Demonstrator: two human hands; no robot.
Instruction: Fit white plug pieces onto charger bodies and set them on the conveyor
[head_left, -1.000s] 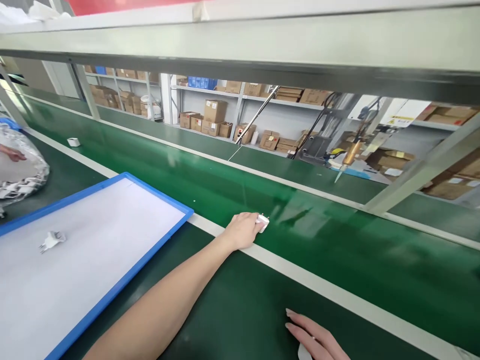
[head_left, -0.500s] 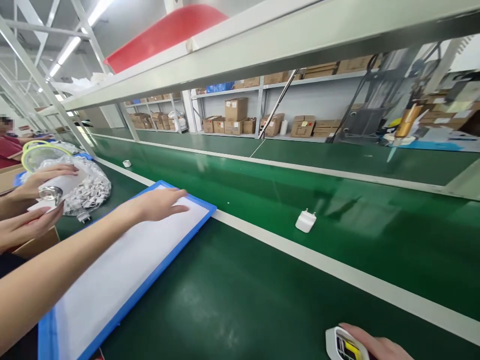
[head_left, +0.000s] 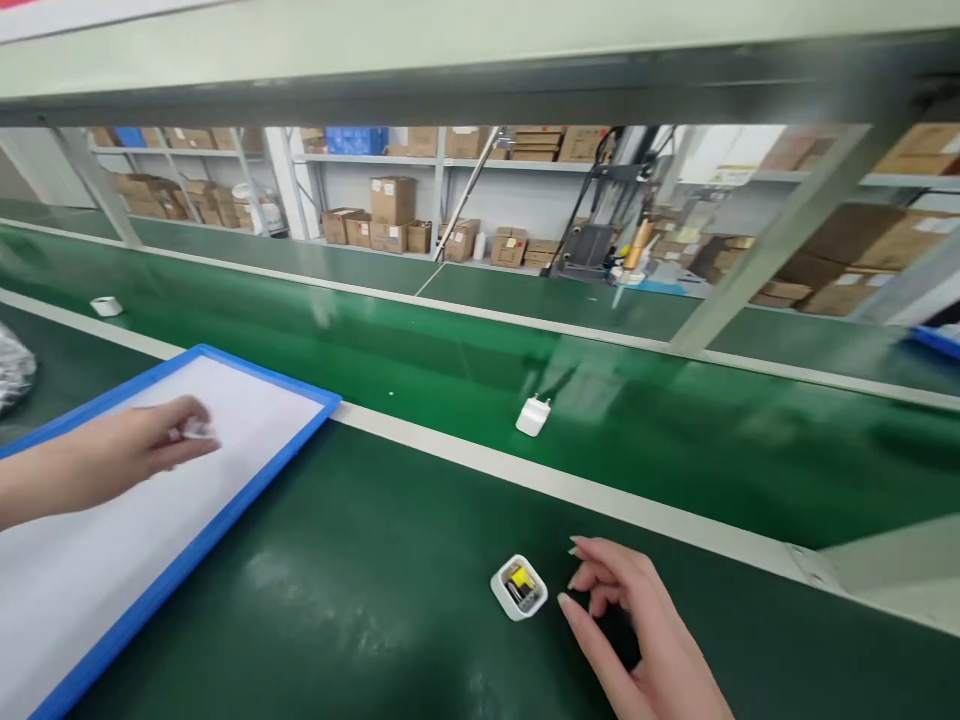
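Note:
My right hand (head_left: 634, 630) rests on the dark green mat (head_left: 337, 590) with its fingers apart. Just left of its fingertips, not touching them, lies a white square charger (head_left: 519, 587) with a yellow label on its upward face. My left hand (head_left: 154, 445) hovers over a white-lined, blue-rimmed tray (head_left: 266, 376), fingers curled around a small white piece (head_left: 196, 430), which is blurred. A white plug charger (head_left: 533, 416) lies on the green conveyor belt (head_left: 420, 350), beyond the mat.
A pale rail (head_left: 517, 470) runs between mat and belt. Another white charger (head_left: 106, 306) sits far left on the belt. A clear bag of chargers (head_left: 15, 368) shows at the left edge. An overhead beam (head_left: 480, 75) crosses above, with shelves of cartons behind the line.
My right hand has let go of the yellow-labelled charger, which now lies on the mat. My left hand has shifted left over the tray. The view has tilted down.

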